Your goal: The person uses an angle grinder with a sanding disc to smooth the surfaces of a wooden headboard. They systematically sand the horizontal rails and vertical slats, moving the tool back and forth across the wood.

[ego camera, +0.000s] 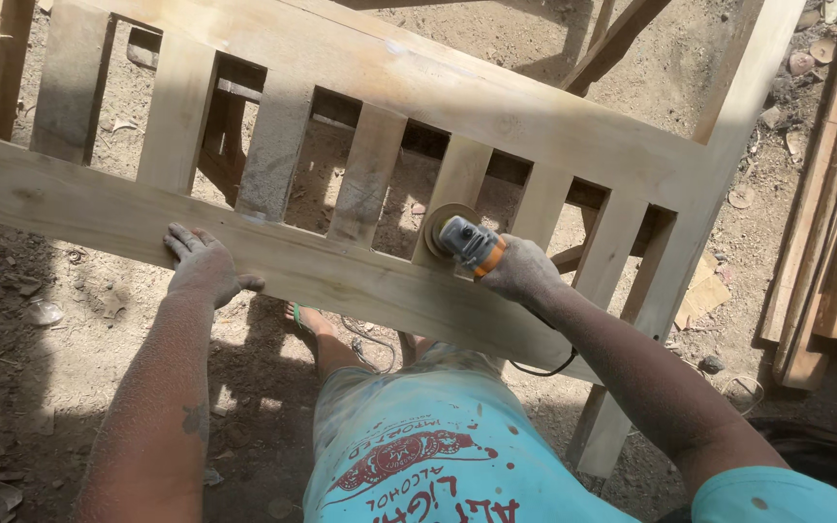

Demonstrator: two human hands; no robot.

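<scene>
Now my right hand [523,273] wraps fingers around the orange-grey sander [467,242], its disc against the wooden frame [341,276]; my left hand [203,266] presses flat, fingers spread, on the rail.

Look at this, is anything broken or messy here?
Nothing looks broken. The wooden slatted frame seems whole. The left hand lies flat on its rail; the right hand grips an orange sander. Only messy bit: pale dust coating both arms.

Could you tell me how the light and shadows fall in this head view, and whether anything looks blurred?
Head view: hard sunlight glares off the wooden frame; its slats cast shadows on the dirt ground; the left hand, right hand and sander look sharp, without obvious blur.
</scene>
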